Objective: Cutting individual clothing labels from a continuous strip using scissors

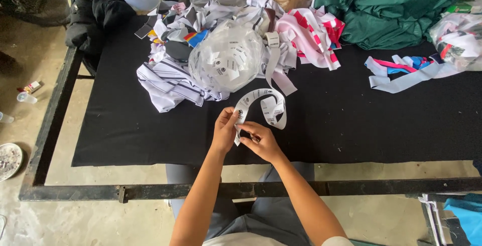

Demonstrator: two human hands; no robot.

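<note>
Both my hands meet over the near part of a black cloth-covered table (351, 125). My left hand (225, 129) pinches one end of a white printed label strip (265, 103) that loops up and curls back down. My right hand (261, 140) grips the same strip's lower end just beside the left. Behind the strip sits a clear plastic bag (226, 57) stuffed with cut white labels.
A heap of striped and coloured fabric scraps (175, 83) lies around the bag. Pink-and-white cloth (311, 35), green fabric (391, 10), grey-blue strips (401, 73) and another bag (459, 37) sit further back and right. A black jacket (90, 12) hangs at the left corner. The metal table frame (150, 192) runs along the front.
</note>
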